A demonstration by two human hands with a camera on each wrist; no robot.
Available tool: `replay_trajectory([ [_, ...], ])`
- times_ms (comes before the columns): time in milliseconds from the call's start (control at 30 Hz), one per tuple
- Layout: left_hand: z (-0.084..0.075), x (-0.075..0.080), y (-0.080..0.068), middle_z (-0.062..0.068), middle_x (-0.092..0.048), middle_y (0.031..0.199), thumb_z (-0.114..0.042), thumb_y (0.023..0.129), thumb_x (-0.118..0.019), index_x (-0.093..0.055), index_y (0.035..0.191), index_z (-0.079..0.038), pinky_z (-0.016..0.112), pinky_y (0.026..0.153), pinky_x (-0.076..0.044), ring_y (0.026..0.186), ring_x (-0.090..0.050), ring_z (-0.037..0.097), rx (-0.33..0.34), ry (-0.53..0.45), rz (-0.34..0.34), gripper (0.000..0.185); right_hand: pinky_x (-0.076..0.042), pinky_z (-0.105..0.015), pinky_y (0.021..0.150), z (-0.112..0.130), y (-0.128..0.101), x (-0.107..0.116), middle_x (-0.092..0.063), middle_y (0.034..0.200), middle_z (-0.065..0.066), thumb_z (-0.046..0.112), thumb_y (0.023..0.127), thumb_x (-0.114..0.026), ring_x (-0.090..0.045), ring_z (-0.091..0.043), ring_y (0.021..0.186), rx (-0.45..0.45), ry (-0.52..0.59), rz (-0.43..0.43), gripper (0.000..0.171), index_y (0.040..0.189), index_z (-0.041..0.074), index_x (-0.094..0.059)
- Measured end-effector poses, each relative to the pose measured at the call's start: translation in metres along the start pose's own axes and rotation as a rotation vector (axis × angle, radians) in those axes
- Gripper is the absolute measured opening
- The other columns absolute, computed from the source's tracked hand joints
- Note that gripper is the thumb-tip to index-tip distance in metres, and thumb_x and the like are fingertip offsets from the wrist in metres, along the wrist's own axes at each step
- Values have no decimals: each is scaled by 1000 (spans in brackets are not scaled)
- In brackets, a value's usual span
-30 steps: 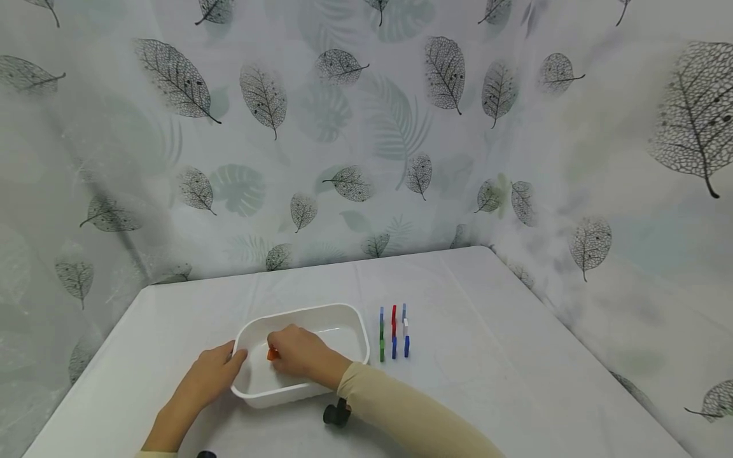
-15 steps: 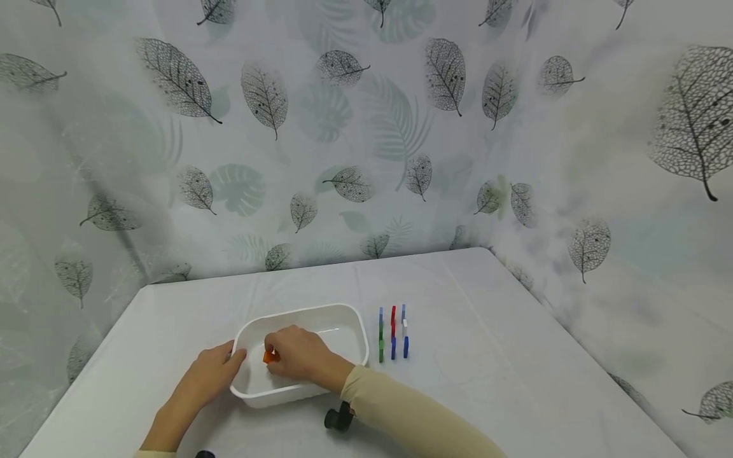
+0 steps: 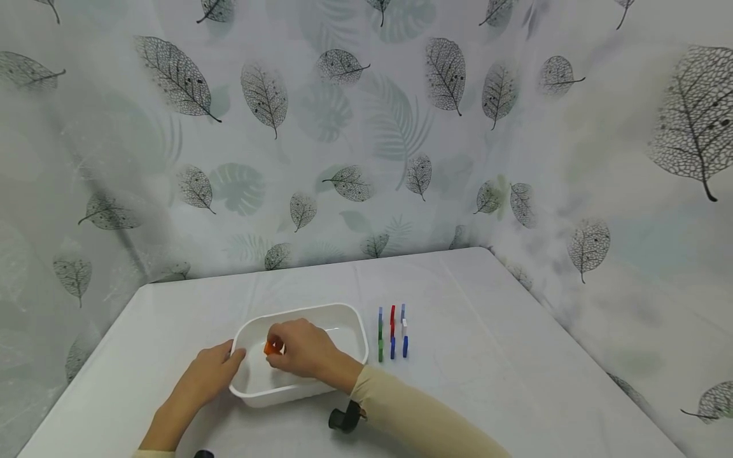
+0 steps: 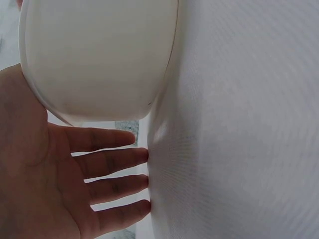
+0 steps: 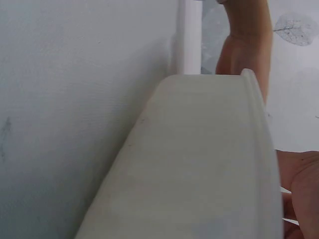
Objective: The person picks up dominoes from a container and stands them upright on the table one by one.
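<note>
From my feed the right hand (image 3: 303, 353) is over the white tub (image 3: 355, 318), fingertips pinched narrow round a small orange block (image 3: 269, 348); the block sits above the tub's inside, toward its left half, and I can't tell whether it touches the floor of the tub or hangs just clear of it. The beige sleeve (image 3: 412, 416) runs back from that wrist toward the bottom edge; a little black thing (image 3: 342, 420) sits under the wrist just in front of the tub.

The left hand (image 3: 209, 375) is flat and wide against the tub's left outer corner; in the left wrist view the hand (image 4: 60, 184) shows 4 straight spread fingers (image 4: 117, 162) with the tub's rounded wall (image 4: 99, 55) right above the palm, fingertips down at the tablecloth (image 4: 239, 124); it holds nothing, just rests there.

Right wrist view is mostly the tub's outer wall and rim (image 5: 199, 159) filling the picture, with the left forearm (image 5: 246, 45) beyond it; the orange block doesn't show there.

Just right of the tub, on the white table (image 3: 487, 356), stand thin coloured tiles (image 3: 392, 332) in 3 short rows; blue, green, red and white from what I can make out; they're apart from the tub and from both hands. Leaf-print curtain (image 3: 343, 127) all round the back and sides.
</note>
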State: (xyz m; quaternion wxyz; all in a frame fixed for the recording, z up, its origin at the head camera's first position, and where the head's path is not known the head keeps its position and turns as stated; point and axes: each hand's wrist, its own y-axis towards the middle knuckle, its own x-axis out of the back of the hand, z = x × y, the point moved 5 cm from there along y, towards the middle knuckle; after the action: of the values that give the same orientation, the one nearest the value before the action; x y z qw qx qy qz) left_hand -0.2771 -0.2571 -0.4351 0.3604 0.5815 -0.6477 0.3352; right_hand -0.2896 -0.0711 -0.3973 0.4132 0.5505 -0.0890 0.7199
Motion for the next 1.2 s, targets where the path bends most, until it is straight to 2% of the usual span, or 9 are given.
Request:
replay_trajectory([
  [267,1,-2,1,30,-67,124,-30,108,-47,-55,140,11,57,83,-56,99,-68,36,21,4,8,53,-45,-10,64,-5,-12,25,-69,86,9,16,91,-82,-61,1,75,15,116,-78,14,101,12,-73],
  [400,1,-1,2,31,-65,128,-31,108,-46,-53,142,12,62,89,-54,111,-65,47,24,12,9,55,-46,-11,64,-9,-16,36,-68,86,10,17,92,-81,-57,3,74,-21,146,-84,15,104,12,-73],
  [533,2,0,2,32,-63,131,-32,109,-46,-53,143,12,66,93,-50,120,-59,52,17,17,1,55,-48,-12,62,-11,-22,45,-68,86,9,16,93,-81,-58,1,75,-36,182,-89,16,105,10,-73],
  [800,2,1,2,31,-64,129,-31,108,-48,-55,141,10,66,92,-51,118,-61,51,6,6,-29,53,-49,-14,62,-19,-31,59,-67,86,10,15,92,-81,-59,0,75,-5,231,-135,14,102,11,-73],
  [1000,3,4,3,27,-70,119,-29,107,-50,-58,137,10,59,81,-57,95,-69,36,2,3,-52,49,-50,-16,64,-24,-38,68,-68,87,9,13,92,-81,-59,-3,76,14,264,-167,13,101,10,-73],
  [1100,4,5,3,27,-70,117,-28,107,-51,-58,135,11,58,80,-57,93,-69,36,-1,11,-68,49,-50,-17,64,-27,-42,72,-69,87,8,12,92,-81,-60,-2,76,27,253,-189,13,101,10,-73],
  [1200,6,7,3,29,-69,118,-28,107,-52,-59,133,11,60,82,-57,100,-69,42,-5,16,-92,48,-51,-18,63,-30,-46,77,-69,88,8,12,91,-82,-60,-2,76,26,249,-209,13,101,11,-73],
])
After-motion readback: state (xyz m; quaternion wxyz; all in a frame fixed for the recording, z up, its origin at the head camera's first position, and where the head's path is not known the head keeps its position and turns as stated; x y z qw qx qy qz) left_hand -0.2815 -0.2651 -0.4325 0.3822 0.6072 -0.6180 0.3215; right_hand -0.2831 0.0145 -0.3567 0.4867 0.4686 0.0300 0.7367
